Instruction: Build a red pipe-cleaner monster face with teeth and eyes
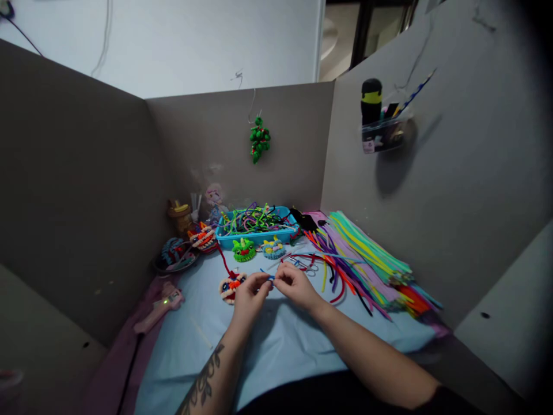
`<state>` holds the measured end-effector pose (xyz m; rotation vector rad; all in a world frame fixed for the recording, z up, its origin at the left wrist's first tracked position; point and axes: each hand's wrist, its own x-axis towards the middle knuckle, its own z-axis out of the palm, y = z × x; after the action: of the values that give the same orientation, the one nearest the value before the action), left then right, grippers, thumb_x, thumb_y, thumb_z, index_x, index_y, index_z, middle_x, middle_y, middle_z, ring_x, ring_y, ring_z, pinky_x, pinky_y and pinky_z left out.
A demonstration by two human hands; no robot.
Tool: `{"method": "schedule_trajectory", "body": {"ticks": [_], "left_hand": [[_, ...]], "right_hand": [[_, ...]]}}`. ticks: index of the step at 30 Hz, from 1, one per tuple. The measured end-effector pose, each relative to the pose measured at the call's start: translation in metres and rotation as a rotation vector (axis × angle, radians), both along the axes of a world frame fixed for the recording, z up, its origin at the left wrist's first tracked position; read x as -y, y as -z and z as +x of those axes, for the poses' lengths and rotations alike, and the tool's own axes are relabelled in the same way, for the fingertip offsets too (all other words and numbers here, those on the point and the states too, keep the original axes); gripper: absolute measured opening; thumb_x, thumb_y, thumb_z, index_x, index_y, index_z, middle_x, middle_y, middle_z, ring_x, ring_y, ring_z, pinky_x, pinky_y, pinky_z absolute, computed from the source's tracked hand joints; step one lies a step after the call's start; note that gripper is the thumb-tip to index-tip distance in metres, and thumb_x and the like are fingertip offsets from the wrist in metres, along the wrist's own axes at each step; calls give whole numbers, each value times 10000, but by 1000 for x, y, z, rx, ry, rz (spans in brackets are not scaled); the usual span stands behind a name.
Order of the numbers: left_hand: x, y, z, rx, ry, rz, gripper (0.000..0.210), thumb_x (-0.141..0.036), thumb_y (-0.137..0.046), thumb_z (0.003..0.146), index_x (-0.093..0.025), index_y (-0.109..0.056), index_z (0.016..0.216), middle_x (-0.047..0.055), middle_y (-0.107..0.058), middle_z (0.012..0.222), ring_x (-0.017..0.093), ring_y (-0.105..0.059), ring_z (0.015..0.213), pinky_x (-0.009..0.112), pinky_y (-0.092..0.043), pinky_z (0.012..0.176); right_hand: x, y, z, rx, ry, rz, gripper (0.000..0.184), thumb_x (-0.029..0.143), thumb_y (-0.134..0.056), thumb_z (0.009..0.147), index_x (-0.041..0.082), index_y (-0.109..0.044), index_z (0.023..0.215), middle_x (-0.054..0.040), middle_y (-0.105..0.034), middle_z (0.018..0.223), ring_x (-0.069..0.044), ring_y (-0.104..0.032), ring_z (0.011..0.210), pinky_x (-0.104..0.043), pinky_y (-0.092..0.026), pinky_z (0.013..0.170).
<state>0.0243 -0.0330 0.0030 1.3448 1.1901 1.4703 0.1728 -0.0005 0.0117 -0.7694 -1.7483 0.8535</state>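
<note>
Between my fingertips is a short blue pipe cleaner [271, 278], pinched from both sides over the light blue cloth. My left hand [252, 293] closes on its left part, and my right hand [294, 283] grips the right end. Just behind my left hand lies a cream, orange and blue pipe-cleaner figure [228, 286], partly covered by that hand; a dark red stem [225, 262] rises from it. Farther back sit a green figure [244, 250] and a light blue and yellow one [273, 248]. Scissors [309, 267] rest beyond my right hand.
A blue basket [259, 237] full of pipe-cleaner scraps stands at the back. Bundles of coloured pipe cleaners [367, 253] cover the right side. At left are a pink glue gun [162, 308] with a cord and a dark bowl [175, 266]. Grey panels [242, 144] enclose three sides.
</note>
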Motion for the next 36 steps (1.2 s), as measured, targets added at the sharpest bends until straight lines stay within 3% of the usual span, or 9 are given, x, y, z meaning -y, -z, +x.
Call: {"method": "schedule_trajectory", "body": {"ticks": [7,14,17,23,30,36], "left_hand": [[-1,-4,1,197,-16,-190,402,-397,-762,583,-131,-606,840,33,-671,659,167,-660,631,238,-480,570],[-2,-1,3,286,-21,-227,442,-402,-799,527,-133,-615,826,36,-677,657,166,-664,643,233,-481,579],[-1,1,5,322,-41,-215,455,-403,-800,523,-131,-615,838,46,-684,687,164,-663,648,234,-482,582],[-1,4,8,352,-89,-155,400,-362,-780,561,-140,-592,836,27,-674,680,150,-655,664,229,-475,598],[6,-5,13,199,-146,-17,212,-276,-714,619,-144,-612,750,18,-656,649,140,-622,626,240,-469,597],[8,-4,13,163,-162,32,158,-249,-688,642,-153,-616,745,18,-653,679,140,-611,645,252,-478,630]], "right_hand": [[0,3,-2,-72,12,-20,136,239,-597,755,183,-579,632,-11,-499,721,-135,-480,671,-264,-372,603],[1,8,-7,-113,-4,-47,162,298,-574,787,186,-550,671,-7,-500,723,-144,-489,690,-269,-391,622],[4,10,-11,-141,72,-8,102,287,-567,798,196,-562,753,-8,-512,738,-137,-483,665,-260,-389,599],[9,12,-15,-115,201,132,110,236,-554,810,202,-606,719,-25,-555,718,-149,-499,662,-273,-383,590],[10,13,-16,-106,184,122,78,253,-607,775,212,-674,770,-40,-610,749,-154,-519,654,-274,-384,560],[11,12,-17,-167,168,56,54,257,-646,749,209,-663,768,-31,-596,753,-146,-497,639,-267,-385,561]]}}
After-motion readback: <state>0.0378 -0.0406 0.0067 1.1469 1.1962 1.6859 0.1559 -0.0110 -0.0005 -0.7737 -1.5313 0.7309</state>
